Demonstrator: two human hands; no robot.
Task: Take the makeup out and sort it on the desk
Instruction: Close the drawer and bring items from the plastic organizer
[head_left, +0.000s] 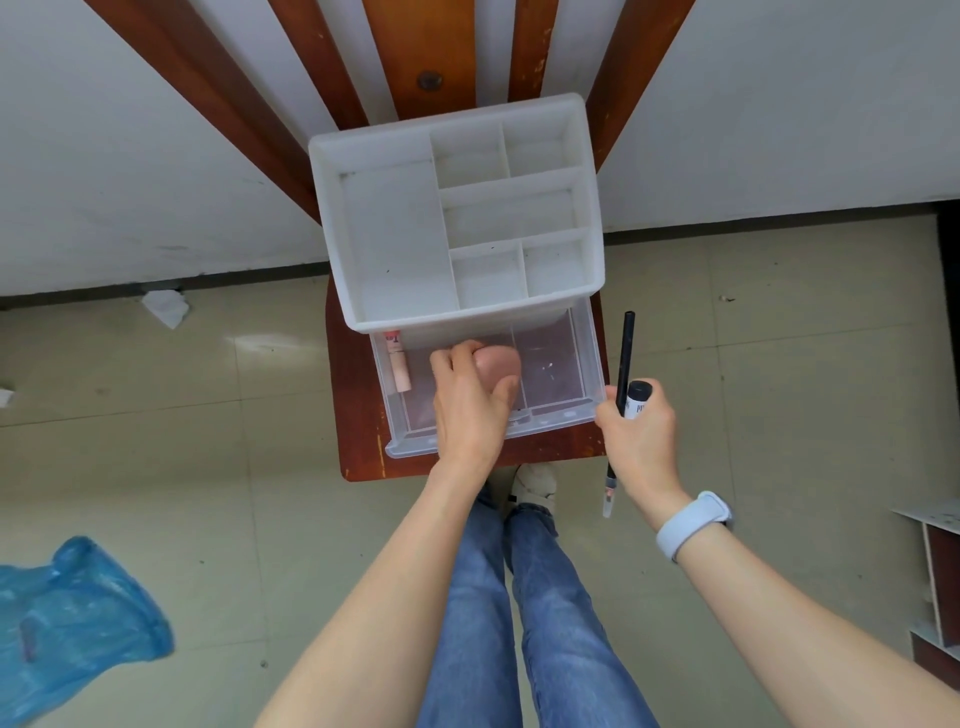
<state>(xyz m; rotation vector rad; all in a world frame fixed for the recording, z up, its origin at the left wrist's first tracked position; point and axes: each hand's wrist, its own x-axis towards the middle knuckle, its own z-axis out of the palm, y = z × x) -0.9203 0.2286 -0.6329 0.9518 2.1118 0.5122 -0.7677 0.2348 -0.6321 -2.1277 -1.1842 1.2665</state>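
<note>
Evidently emptying the pulled-out clear drawer (488, 384) under the white organizer (457, 208), the left hand (470, 402) curls around a pink sponge (498, 364) inside it, while the right hand (641, 434), beside the drawer, grips a black pencil (625, 358) and a black-capped tube (638, 397), freeing neither hand for the pink tube (399, 364) left in the drawer.

dark print on white tube (635, 407), pink tube (398, 361); both unreadable

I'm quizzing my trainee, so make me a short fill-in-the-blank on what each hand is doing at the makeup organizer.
1. The left hand grips a pink ____ inside the clear drawer.
2. The right hand holds a black pencil and a black-capped ____.
3. A peach tube lies at the drawer's ____ side.

Missing: sponge; tube; left
</note>
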